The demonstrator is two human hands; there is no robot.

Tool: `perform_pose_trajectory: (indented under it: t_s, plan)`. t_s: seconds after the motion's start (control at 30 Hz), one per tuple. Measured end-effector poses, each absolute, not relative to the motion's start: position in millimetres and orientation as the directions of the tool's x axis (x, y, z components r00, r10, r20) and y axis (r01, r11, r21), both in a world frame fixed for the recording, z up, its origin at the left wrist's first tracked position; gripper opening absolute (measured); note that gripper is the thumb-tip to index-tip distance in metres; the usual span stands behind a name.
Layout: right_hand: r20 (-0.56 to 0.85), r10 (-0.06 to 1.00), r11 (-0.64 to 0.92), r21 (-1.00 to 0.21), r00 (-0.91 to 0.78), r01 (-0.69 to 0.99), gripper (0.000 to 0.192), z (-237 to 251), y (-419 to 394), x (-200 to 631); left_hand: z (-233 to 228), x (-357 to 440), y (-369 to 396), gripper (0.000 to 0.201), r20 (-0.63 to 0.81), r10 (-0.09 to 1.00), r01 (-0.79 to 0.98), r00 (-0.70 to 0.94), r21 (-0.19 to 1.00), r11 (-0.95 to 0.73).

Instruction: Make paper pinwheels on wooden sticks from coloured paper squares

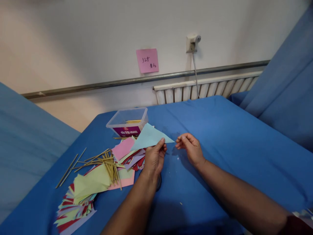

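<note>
My left hand (154, 158) is closed on a light blue triangle of paper (149, 137), pinched at its lower edge between thumb and fingers. The paper's thin point reaches to the right. Just beyond that point is my right hand (190, 148), its fingers loosely curled and a little apart, with nothing visible in them. Left of my left hand lie a pink sheet (123, 148) and a heap of coloured paper pieces (134, 160). A bundle of thin yellowish sticks (110, 168) rests across pale yellow paper (93, 182).
Behind the papers stands a clear plastic box (127, 121) with a purple label and sticks inside. Fanned paper strips (74, 209) and loose sticks (69, 171) lie at the left of the blue-covered table (244, 156). A radiator (207, 88) and metal rail (110, 84) run along the wall.
</note>
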State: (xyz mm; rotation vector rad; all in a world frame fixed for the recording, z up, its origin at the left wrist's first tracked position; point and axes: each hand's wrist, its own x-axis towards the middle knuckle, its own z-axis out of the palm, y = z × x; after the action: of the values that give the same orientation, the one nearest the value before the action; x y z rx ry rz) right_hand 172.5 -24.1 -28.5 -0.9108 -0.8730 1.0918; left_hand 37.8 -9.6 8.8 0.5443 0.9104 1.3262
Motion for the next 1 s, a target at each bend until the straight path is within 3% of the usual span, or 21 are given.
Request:
perform_pose_trajectory:
  t_s: [0.17,0.27,0.63,0.87,1.0]
  plan:
    - [0.277,0.944,0.3,-0.947,0.176,-0.117,0.021,-27.3,-28.6,168.1,10.1,40.0,-11.1,0.028,-0.225,0.974,-0.564,-0.014,0.806,0.178]
    - [0.278,0.957,0.284,-0.956,0.087,-0.067,0.022,-26.1,-31.7,162.4,8.8,41.3,-12.3,0.025,-0.203,0.979,-0.556,0.003,0.814,0.17]
    - [0.185,0.982,0.186,-0.981,0.033,-0.054,0.03,-25.7,-29.1,165.3,-0.7,45.2,-15.5,0.028,-0.143,0.99,-0.4,-0.02,0.908,0.123]
    - [0.135,0.978,0.16,-0.975,0.159,-0.153,0.03,-24.3,-22.0,177.5,1.7,33.6,-4.8,0.03,-0.149,0.978,-0.349,-0.149,0.933,0.089]
    - [0.073,0.997,0.072,-0.988,-0.004,-0.136,0.035,-28.9,-20.1,171.4,-5.0,34.6,-5.2,0.029,-0.106,0.993,-0.212,-0.047,0.973,0.094]
